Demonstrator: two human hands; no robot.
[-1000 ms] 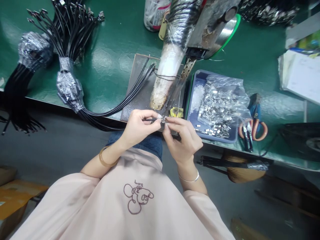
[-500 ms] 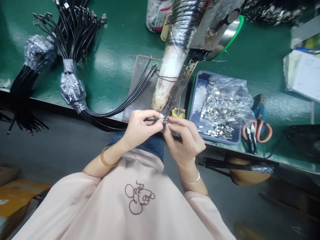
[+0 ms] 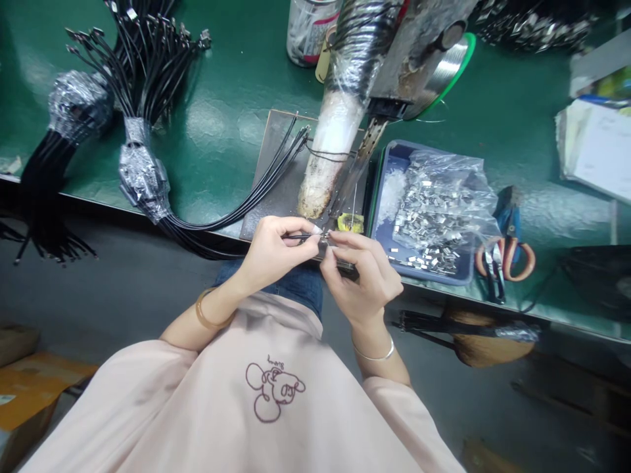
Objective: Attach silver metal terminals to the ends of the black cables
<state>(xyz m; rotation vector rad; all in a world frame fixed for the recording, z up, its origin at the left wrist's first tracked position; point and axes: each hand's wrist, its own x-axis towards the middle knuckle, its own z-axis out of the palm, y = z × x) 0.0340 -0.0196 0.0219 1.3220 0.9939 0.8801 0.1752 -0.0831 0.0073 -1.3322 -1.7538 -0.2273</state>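
Cable, black, one: at the tray's nine o'clock, left hand pinching it, right hand pinching its metal tip; presumably light, flexible, best held just behind the tip.

Grn tabletop w/ glare patches; floor v. dim; edges stretched (bit soft).

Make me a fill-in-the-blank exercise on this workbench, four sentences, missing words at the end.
1. The left hand pinches a cable coloured ____.
2. The tray holding small metal pieces is ____ in colour.
3. In the picture, the scissors lie to the ____ of that tray.
4. The scissors have ____ handles.

Missing words: black; blue; right; orange.
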